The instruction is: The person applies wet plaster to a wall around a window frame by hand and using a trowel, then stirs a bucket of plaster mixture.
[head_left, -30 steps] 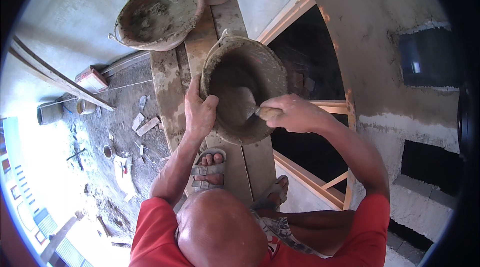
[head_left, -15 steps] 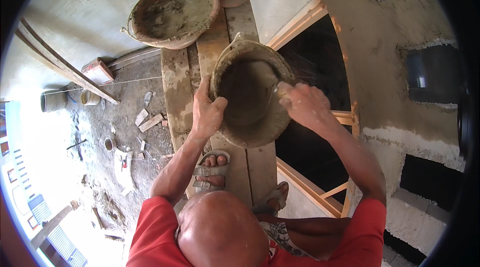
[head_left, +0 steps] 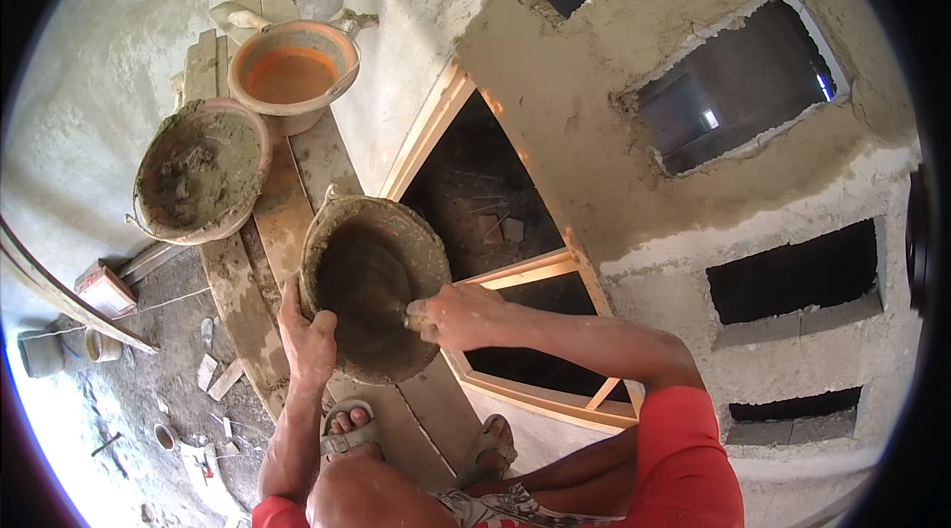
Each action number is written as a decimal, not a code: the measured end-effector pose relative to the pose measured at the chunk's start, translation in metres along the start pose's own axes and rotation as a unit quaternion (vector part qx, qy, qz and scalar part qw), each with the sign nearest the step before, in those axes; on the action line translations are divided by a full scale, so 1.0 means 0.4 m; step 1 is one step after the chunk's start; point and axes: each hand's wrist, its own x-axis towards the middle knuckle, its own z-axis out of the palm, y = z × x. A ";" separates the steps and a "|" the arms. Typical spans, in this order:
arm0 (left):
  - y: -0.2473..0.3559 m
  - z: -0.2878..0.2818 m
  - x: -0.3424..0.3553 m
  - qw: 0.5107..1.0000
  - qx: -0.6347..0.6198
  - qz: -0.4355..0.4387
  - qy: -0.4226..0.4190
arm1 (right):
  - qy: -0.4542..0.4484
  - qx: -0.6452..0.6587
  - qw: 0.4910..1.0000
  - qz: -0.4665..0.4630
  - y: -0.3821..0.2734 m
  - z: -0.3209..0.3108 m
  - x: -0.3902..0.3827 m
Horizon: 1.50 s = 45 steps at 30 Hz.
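A mortar-smeared bucket [head_left: 426,231] stands tilted toward me on the planks, with wet grey mortar inside. On its left rim, my left hand [head_left: 309,345] is closed, the thumb over the edge. My right hand [head_left: 461,318] is at the right rim, its fingers wrapped around the handle of a trowel [head_left: 388,290]. The trowel's blade reaches down into the bucket and is partly lost in the grey mortar. Beyond stands a wide basin of lumpy mortar [head_left: 203,166]; a bucket of brownish water [head_left: 292,77] is beside it.
Under my sandalled feet runs a raised plank platform [head_left: 282,216]. At the right is a wooden frame [head_left: 584,295] with dark openings, set in a partly plastered wall [head_left: 584,122]. A wooden-handled tool [head_left: 248,18] lies past the water bucket. Bricks [head_left: 226,379] lie on the ground below.
The view has swung to the right, showing more of the plastered wall. The trowel has moved lower inside the bucket. My left hand keeps its place on the rim.
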 end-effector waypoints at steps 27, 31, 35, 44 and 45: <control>-0.056 -0.029 0.025 0.987 -0.160 -0.003 0.000 | -0.012 -0.097 0.995 0.024 -0.083 0.017 -0.008; -0.081 -0.011 0.042 0.967 -0.252 0.009 -0.029 | 0.133 -0.129 0.981 0.055 -0.058 -0.046 -0.014; -0.075 0.017 0.060 0.968 -0.244 0.020 -0.047 | 0.171 -0.261 0.949 0.049 0.034 -0.025 0.078; -0.065 0.025 0.061 0.979 -0.203 0.000 -0.011 | -0.125 -0.059 0.990 0.034 0.043 -0.071 0.116; -0.069 0.035 0.058 0.980 -0.199 0.012 -0.008 | -0.138 0.003 0.990 0.025 0.054 -0.075 0.112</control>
